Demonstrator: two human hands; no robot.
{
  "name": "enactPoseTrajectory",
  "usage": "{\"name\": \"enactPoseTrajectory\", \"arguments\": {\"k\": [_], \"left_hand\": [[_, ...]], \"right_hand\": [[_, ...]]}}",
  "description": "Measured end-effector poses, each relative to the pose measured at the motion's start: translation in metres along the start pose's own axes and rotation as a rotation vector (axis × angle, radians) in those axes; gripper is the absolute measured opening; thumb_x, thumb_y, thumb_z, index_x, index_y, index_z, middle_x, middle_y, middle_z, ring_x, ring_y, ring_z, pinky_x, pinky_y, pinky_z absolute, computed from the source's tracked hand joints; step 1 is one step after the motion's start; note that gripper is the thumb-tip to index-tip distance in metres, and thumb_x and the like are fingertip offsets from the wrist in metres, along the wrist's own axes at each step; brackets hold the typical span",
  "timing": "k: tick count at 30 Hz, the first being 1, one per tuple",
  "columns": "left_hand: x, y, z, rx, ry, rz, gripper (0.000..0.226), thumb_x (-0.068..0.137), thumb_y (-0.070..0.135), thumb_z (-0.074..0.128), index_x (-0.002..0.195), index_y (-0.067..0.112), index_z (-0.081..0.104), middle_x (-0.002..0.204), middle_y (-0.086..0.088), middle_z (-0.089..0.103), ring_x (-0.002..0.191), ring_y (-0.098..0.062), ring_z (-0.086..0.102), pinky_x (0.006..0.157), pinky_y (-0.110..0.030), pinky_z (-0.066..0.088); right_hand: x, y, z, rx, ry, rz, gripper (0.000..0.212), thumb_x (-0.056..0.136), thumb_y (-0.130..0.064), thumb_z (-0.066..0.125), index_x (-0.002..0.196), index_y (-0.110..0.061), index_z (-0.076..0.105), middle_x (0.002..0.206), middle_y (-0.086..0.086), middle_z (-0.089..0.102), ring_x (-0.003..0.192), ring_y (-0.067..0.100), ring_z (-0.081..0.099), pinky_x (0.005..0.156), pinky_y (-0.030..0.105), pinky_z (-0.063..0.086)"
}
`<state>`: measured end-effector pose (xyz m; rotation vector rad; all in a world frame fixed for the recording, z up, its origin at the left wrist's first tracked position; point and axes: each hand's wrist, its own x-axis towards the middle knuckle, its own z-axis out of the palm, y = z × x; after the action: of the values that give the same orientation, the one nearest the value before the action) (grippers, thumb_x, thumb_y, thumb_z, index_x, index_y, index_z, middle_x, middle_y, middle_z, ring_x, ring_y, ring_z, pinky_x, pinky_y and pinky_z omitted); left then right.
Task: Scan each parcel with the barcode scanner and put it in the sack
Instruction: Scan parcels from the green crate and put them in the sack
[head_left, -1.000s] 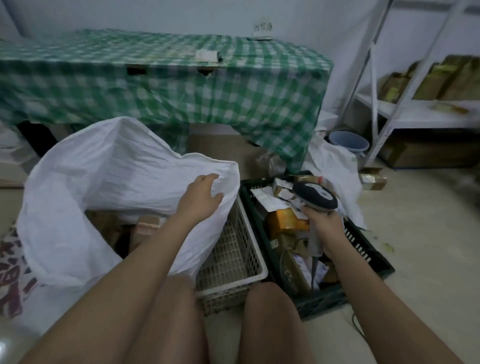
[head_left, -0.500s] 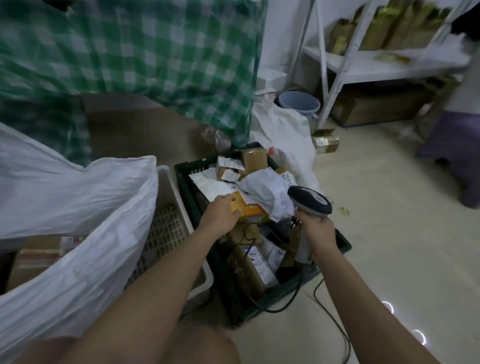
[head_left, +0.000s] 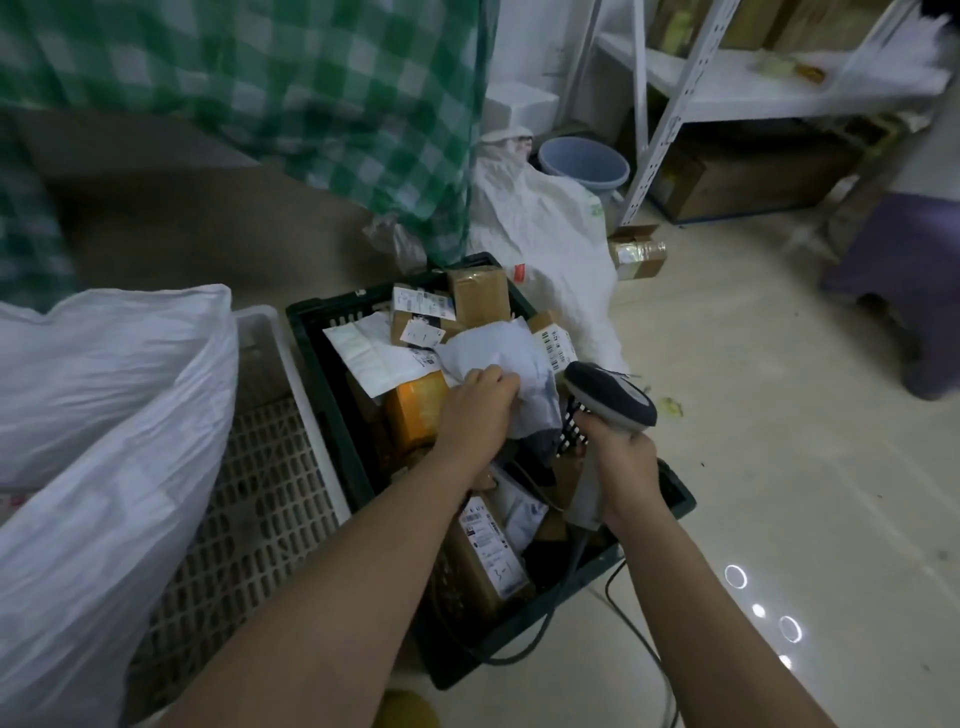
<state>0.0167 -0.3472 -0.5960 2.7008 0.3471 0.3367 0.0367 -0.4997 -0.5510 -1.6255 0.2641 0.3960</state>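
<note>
Down on the floor (head_left: 779, 467), left hand (head_left: 475, 415) curls tight round a white bag (head_left: 511, 353) in the crate (head_left: 332, 374), right hand (head_left: 621, 467) clamps the scanner (head_left: 610, 397).

Glossy pale floor (head_left: 779, 441); white metal shelving (head_left: 670, 104); green-checked cloth (head_left: 311, 78).

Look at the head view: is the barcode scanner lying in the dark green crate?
No, the right hand holds the barcode scanner by its handle above the dark green crate.
</note>
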Motion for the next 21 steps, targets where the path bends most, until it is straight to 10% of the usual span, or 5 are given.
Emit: {"name": "enactPoseTrajectory", "arguments": {"k": [8, 14, 21], "left_hand": [[-0.039, -0.042, -0.103, -0.775, 0.156, -0.425, 0.024, 0.104, 0.031, 0.034, 0.083, 0.025, 0.044, 0.084, -0.001, 0.052, 0.080, -0.018, 0.051, 0.073, -0.033, 0.039], [-0.104, -0.068, -0.169, -1.104, 0.230, -0.708, 0.019, 0.096, 0.021, 0.040, 0.079, 0.025, 0.049, 0.098, -0.009, 0.059, 0.094, -0.026, 0.056, 0.080, -0.043, 0.045], [-0.172, -0.086, -0.234, -1.399, 0.211, -0.768, 0.035, 0.102, 0.028, 0.034, 0.122, 0.016, 0.059, 0.106, -0.004, 0.068, 0.084, -0.016, 0.065, 0.058, -0.023, 0.054]], "right_hand": [[-0.029, -0.001, 0.019, 0.059, -0.121, -0.085, 0.033, 0.077, -0.010, 0.077, 0.108, -0.013, 0.066, 0.098, 0.005, 0.070, 0.095, 0.026, 0.065, 0.081, 0.041, 0.055], [-0.088, -0.026, 0.067, 0.060, -0.364, -0.235, 0.037, 0.080, -0.002, 0.074, 0.115, -0.008, 0.061, 0.097, -0.005, 0.066, 0.086, 0.004, 0.061, 0.064, 0.015, 0.054], [-0.156, -0.035, 0.106, -0.035, -0.668, -0.202, 0.034, 0.075, -0.006, 0.079, 0.102, -0.019, 0.062, 0.095, -0.013, 0.067, 0.092, 0.000, 0.062, 0.062, 0.011, 0.052]]}}
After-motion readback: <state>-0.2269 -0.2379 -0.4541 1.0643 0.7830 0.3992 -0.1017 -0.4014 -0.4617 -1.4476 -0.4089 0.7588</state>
